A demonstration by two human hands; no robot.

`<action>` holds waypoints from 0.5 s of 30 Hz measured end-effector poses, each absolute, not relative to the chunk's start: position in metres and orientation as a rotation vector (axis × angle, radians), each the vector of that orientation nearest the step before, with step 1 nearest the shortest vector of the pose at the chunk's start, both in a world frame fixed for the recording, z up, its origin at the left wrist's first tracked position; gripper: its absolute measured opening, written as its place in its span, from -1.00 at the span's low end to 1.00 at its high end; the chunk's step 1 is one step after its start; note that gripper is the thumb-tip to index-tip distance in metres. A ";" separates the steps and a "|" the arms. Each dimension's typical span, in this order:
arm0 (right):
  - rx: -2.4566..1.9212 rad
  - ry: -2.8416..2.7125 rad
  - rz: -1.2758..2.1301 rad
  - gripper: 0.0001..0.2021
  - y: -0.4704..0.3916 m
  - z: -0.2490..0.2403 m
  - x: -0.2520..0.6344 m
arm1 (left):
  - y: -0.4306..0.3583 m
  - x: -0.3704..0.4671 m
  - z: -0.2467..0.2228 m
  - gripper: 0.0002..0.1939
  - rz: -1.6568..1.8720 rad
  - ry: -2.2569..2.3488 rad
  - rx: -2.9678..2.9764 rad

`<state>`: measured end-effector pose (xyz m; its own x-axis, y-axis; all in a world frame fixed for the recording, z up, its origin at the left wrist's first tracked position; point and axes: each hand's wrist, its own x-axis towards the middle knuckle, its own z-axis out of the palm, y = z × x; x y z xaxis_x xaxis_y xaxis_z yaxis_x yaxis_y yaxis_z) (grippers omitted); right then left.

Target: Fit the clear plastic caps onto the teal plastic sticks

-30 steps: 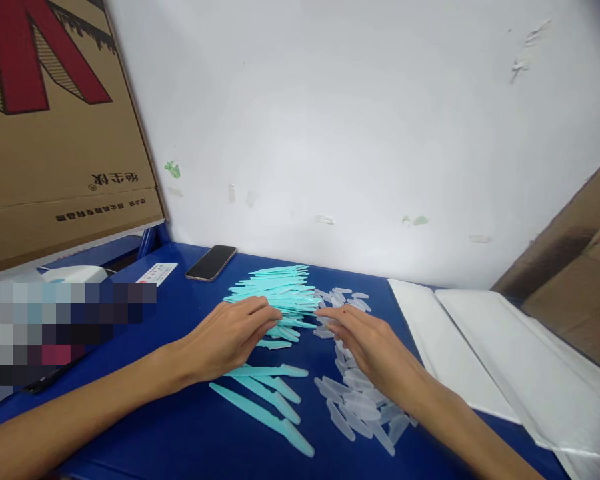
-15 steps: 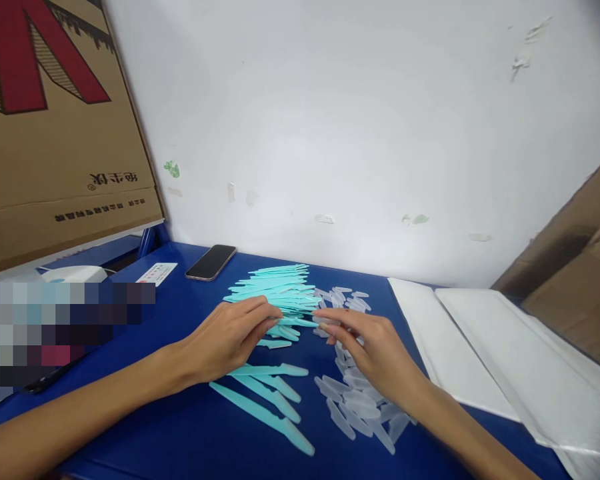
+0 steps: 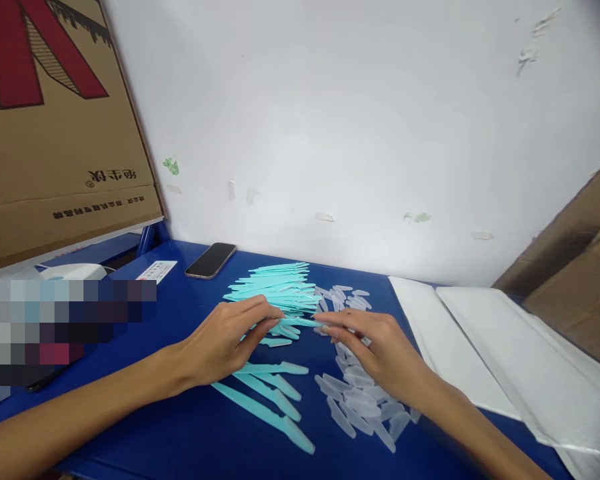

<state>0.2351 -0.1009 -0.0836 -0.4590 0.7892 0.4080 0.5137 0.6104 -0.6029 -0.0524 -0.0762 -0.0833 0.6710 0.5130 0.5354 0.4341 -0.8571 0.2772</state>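
My left hand (image 3: 237, 337) is closed in a pinch around the handle of a turquoise eyebrow razor (image 3: 299, 321), whose blade end points right. At that end my right hand (image 3: 367, 337) is pinched shut on a translucent blade cap, mostly hidden by the fingertips. Behind the hands lies a dense pile of turquoise razors (image 3: 275, 287). In front of my left hand, several razors with caps over their blade ends (image 3: 285, 427) lie side by side. Loose translucent caps (image 3: 363, 403) are scattered under and around my right hand.
A phone (image 3: 211, 260) and a printed card (image 3: 157, 271) lie at the back left of the blue table (image 3: 190, 440). White padded envelopes (image 3: 460, 347) cover the right side. Cardboard boxes (image 3: 65, 147) stand at both sides, and a white wall (image 3: 330, 120) rises behind.
My right hand has shifted slightly down and its fingertips sit closer around the razor's blade end. My left hand keeps its hold almost unmoved.
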 end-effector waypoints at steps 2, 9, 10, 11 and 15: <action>-1.010 -2.162 0.525 -0.71 -0.102 -0.084 0.235 | -0.076 -0.052 -0.083 -0.82 0.930 0.779 2.756; -0.951 -2.072 0.607 -0.72 -0.110 -0.087 0.218 | -0.083 -0.048 -0.089 -0.79 0.903 0.697 2.696; -0.953 -2.050 0.616 -0.72 -0.112 -0.087 0.215 | -0.084 -0.048 -0.090 -0.79 0.920 0.676 2.688; -0.959 -2.029 0.623 -0.72 -0.114 -0.086 0.213 | -0.085 -0.048 -0.091 -0.79 0.941 0.657 2.679; -0.979 -1.971 0.655 -0.73 -0.119 -0.084 0.210 | -0.087 -0.048 -0.091 -0.79 1.020 0.596 2.657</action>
